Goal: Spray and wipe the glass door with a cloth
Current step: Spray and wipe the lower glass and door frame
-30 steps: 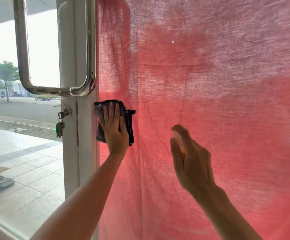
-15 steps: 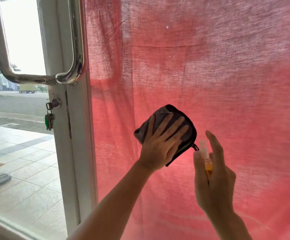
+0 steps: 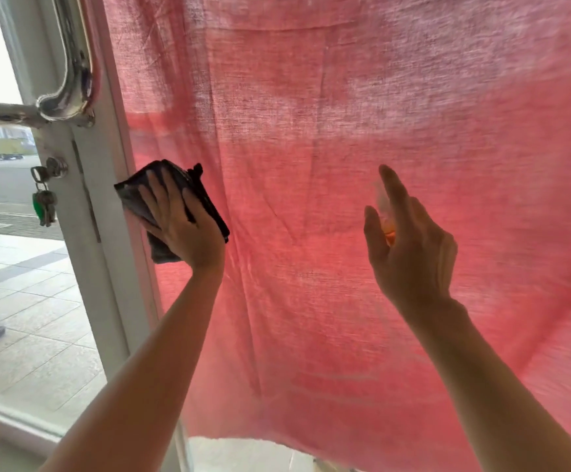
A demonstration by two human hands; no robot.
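Note:
The glass door fills most of the view, with a red curtain hanging behind the pane. My left hand presses a dark folded cloth flat against the glass, close to the door's white left frame. My right hand is raised to the right of it and grips a small spray bottle with orange liquid, index finger stretched up over the top. The bottle is blurred and mostly hidden by the palm.
A chrome pull handle is fixed to the frame at upper left. Below it a bunch of keys with a green tag hangs from the lock. Through the left pane lie paved tiles and a road.
My left hand has swept the cloth from the middle of the glass back left to the frame edge. My right hand with the bottle has risen slightly. The view has tilted downward.

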